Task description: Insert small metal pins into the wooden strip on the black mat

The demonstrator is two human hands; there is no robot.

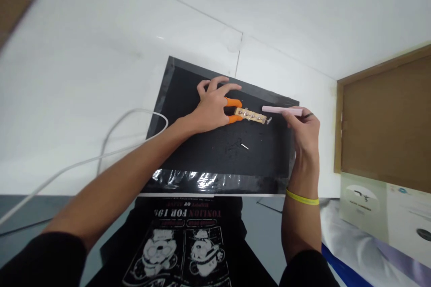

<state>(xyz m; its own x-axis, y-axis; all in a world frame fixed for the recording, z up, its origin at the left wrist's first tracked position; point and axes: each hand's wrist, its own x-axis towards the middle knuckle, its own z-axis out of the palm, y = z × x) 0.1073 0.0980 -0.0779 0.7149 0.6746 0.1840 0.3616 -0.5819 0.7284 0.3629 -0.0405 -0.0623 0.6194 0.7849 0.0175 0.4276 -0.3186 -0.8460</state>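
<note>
A narrow tan strip with several metal studs (253, 115) lies on a black mat (188, 152) on a white table. My left hand (214, 105) pinches the strip's left end with thumb and forefinger, both in orange finger cots; its other fingers are spread on the mat. My right hand (303, 131) is closed round a pink stick-like tool (282, 110), whose tip points left, just above the strip's right end. A small metal pin (244, 146) lies loose on the mat below the strip.
A white cable (134, 114) loops over the table left of the mat. A brown board (387, 121) stands at the right, with white boxes (370, 206) below it. The mat's near edge is glossy tape.
</note>
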